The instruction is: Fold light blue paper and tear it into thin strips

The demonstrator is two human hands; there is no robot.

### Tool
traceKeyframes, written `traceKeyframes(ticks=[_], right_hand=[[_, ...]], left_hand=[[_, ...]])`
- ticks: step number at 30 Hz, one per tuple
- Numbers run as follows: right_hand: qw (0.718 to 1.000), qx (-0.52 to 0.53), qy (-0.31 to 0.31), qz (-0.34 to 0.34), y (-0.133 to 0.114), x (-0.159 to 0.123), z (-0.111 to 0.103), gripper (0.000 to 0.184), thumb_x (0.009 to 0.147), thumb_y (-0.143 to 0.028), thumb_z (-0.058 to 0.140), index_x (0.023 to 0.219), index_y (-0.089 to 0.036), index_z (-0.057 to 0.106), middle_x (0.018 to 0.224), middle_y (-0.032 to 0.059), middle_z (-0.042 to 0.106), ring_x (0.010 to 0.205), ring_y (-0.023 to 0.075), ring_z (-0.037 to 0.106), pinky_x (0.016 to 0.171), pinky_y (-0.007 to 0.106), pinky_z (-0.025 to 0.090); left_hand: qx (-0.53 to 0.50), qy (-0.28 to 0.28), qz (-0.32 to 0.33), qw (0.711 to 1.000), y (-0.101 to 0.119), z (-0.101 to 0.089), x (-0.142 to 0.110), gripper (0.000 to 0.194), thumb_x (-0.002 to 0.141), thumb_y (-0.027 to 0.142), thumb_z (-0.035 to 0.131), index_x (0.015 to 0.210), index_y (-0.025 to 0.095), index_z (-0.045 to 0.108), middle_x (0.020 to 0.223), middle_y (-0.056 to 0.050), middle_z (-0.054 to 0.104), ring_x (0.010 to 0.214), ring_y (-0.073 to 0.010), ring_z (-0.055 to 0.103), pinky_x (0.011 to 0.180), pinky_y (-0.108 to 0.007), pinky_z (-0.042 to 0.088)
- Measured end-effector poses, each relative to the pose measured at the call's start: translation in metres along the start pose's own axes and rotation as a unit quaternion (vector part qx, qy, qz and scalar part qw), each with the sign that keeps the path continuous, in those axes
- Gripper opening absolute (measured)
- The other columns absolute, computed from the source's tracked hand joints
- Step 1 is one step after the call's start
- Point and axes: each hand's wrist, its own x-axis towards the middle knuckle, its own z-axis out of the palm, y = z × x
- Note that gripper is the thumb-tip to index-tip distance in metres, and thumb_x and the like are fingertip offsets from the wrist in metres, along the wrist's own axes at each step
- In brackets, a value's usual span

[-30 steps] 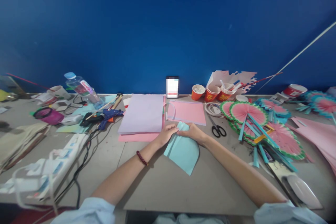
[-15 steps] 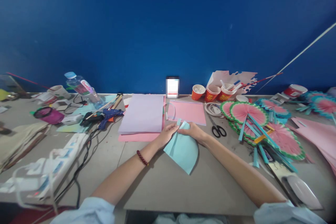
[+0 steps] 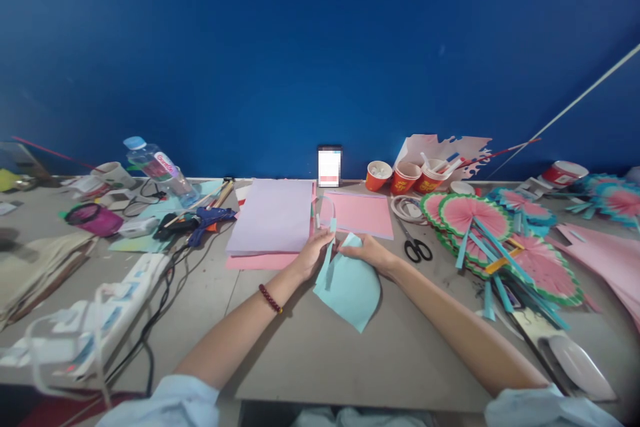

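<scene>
A light blue paper sheet [image 3: 350, 290] lies on the grey table [image 3: 310, 353] in front of me. My left hand [image 3: 311, 255] pinches a narrow blue strip [image 3: 328, 259] that peels up from the sheet's left edge. My right hand [image 3: 369, 252] presses closed fingers on the sheet's top corner, holding it down. A red bead bracelet sits on my left wrist.
Lilac paper [image 3: 273, 215] and pink paper [image 3: 357, 213] lie just behind my hands. Black scissors [image 3: 415, 247] and pink-green paper fans [image 3: 500, 240] are to the right, orange cups [image 3: 405, 177] at the back. A glue gun [image 3: 193, 223], cables and a water bottle [image 3: 155, 167] are on the left.
My left hand has lifted the narrow blue strip further away from the sheet's left edge. The sheet has shifted slightly; my right hand stays on its top corner.
</scene>
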Motion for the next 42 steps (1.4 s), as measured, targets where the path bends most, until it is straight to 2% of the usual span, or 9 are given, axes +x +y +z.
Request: traceKeyframes(ticks=[8,14,18,21,23,27,32,35,42], right_hand=[[0.999,0.040,-0.020,0.005,0.001,0.000,-0.003,0.029,0.066,-0.039,0.073,0.081,-0.014,0.069,0.072,0.0032,0.070,0.063,0.0154,0.063,0.069,0.030,0.049],[0.998,0.042,-0.038,-0.028,0.003,0.004,-0.006,0.024,0.071,-0.037,0.065,0.078,-0.014,0.070,0.073,0.0039,0.070,0.065,0.0152,0.063,0.072,0.029,0.047],[0.999,0.013,-0.040,-0.023,0.001,0.004,-0.009,0.024,0.071,-0.036,0.065,0.083,-0.015,0.069,0.075,0.0028,0.070,0.063,0.0145,0.061,0.069,0.028,0.046],[0.997,-0.077,-0.017,-0.002,-0.003,0.004,-0.016,0.025,0.071,-0.038,0.065,0.082,-0.016,0.069,0.075,0.0020,0.069,0.066,0.0158,0.061,0.067,0.029,0.046],[0.983,-0.182,0.002,-0.019,-0.007,0.006,-0.021,0.024,0.071,-0.039,0.064,0.080,-0.017,0.069,0.079,0.0018,0.069,0.073,0.0175,0.061,0.072,0.030,0.045],[0.926,-0.357,0.029,-0.123,-0.012,0.009,-0.028,0.021,0.073,-0.036,0.062,0.085,-0.020,0.068,0.091,0.0025,0.069,0.087,0.0196,0.059,0.083,0.033,0.042],[0.887,-0.399,0.090,-0.216,-0.013,0.009,-0.023,0.019,0.076,-0.035,0.060,0.086,-0.021,0.068,0.086,0.0051,0.067,0.079,0.0184,0.059,0.072,0.031,0.046],[0.891,-0.360,0.091,-0.263,-0.015,0.006,-0.017,0.018,0.080,-0.034,0.057,0.078,-0.021,0.069,0.091,0.0074,0.065,0.089,0.0194,0.059,0.073,0.030,0.047],[0.918,-0.324,0.073,-0.216,-0.019,0.002,-0.011,0.009,0.072,-0.021,0.059,0.068,-0.020,0.067,0.091,0.0063,0.065,0.092,0.0194,0.060,0.082,0.033,0.046]], left_hand=[[0.025,-0.019,0.025,0.999,-0.005,-0.005,0.003,0.029,0.067,0.039,0.072,0.068,0.012,0.061,0.058,-0.001,0.059,0.052,-0.0108,0.055,0.055,-0.023,0.042],[0.031,-0.017,0.029,0.999,-0.006,-0.005,0.003,0.026,0.067,0.034,0.072,0.077,0.011,0.066,0.063,-0.002,0.062,0.059,-0.0131,0.058,0.062,-0.026,0.045],[0.035,-0.020,0.018,0.999,-0.006,-0.006,0.004,0.028,0.062,0.027,0.075,0.083,0.013,0.063,0.065,-0.001,0.063,0.056,-0.0120,0.057,0.056,-0.024,0.043],[0.046,-0.029,0.028,0.998,-0.007,-0.008,0.005,0.038,0.061,0.028,0.077,0.091,0.015,0.058,0.067,0.000,0.062,0.055,-0.0112,0.056,0.051,-0.022,0.040],[0.056,-0.029,0.043,0.997,-0.008,-0.009,0.006,0.044,0.060,0.029,0.079,0.095,0.016,0.056,0.067,0.001,0.061,0.056,-0.0110,0.056,0.051,-0.021,0.039],[0.079,-0.031,0.050,0.995,-0.008,-0.008,0.004,0.044,0.062,0.035,0.079,0.093,0.015,0.055,0.064,0.002,0.060,0.054,-0.0087,0.054,0.052,-0.020,0.038],[0.094,-0.043,0.046,0.994,-0.012,-0.009,0.006,0.046,0.064,0.042,0.076,0.094,0.015,0.053,0.064,-0.001,0.064,0.050,-0.0099,0.054,0.050,-0.022,0.040],[0.109,-0.041,0.057,0.992,-0.014,-0.010,0.007,0.049,0.064,0.044,0.075,0.098,0.016,0.052,0.061,0.001,0.062,0.049,-0.0105,0.054,0.050,-0.022,0.040],[0.158,-0.035,0.088,0.983,-0.012,-0.005,0.001,0.048,0.067,0.045,0.073,0.099,0.017,0.051,0.057,0.004,0.060,0.045,-0.0086,0.050,0.049,-0.022,0.041]])
